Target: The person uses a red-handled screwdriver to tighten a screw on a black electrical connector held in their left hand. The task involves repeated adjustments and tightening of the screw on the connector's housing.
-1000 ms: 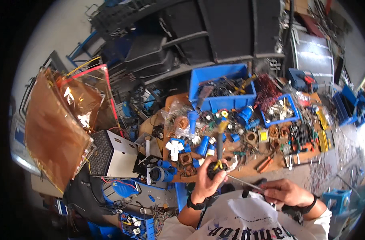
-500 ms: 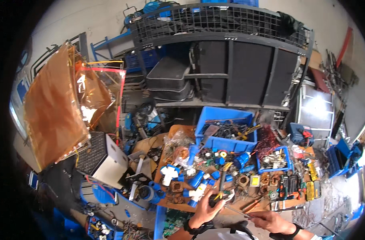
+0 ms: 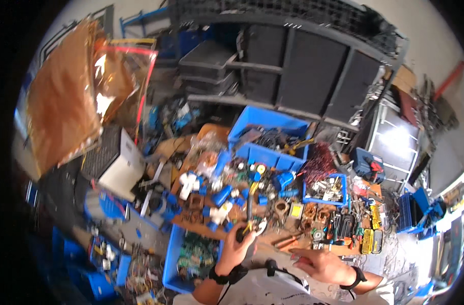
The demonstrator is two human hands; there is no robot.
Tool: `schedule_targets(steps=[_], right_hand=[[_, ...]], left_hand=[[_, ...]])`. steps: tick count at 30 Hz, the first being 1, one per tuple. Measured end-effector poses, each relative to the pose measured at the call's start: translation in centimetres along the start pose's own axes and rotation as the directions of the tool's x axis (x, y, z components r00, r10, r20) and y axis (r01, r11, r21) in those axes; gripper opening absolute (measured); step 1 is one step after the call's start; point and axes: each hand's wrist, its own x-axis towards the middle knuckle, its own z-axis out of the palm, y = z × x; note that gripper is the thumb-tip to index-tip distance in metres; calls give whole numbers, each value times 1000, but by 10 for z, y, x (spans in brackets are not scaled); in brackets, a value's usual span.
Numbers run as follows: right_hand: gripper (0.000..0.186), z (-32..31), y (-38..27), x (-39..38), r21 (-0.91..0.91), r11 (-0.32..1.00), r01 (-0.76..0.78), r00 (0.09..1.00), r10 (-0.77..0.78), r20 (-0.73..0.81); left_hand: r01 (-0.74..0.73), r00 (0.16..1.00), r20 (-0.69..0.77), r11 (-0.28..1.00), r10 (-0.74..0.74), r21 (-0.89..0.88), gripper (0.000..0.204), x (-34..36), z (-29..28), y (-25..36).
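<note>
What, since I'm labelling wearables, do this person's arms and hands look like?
The left hand and right hand are ungloved. A black band circles each wrist: left band, right band. The forearms are bare, with a white sleeve above the right one. Finer detail is blurred.

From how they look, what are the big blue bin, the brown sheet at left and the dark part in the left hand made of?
Big blue bin: probably moulded plastic, slightly shiny; smooth, evenly coloured walls. Brown sheet: perhaps plastic film, satin; soft sheen. Dark part in the left hand: maybe black plastic; blur leaves material and finish open.
</note>
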Motion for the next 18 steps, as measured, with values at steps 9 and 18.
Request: schedule_targets(steps=[9,18], right_hand=[[26,-23,78,-42,575,786,-228,966,111,232],[31,-39,81,-47,-113,847,519,843,-486,229]], left_hand=[[-5,972,-232,988,42,156,20,-65,69,-54],[8,858,-514,1000,-15,-16,24,-131,116,-88]])
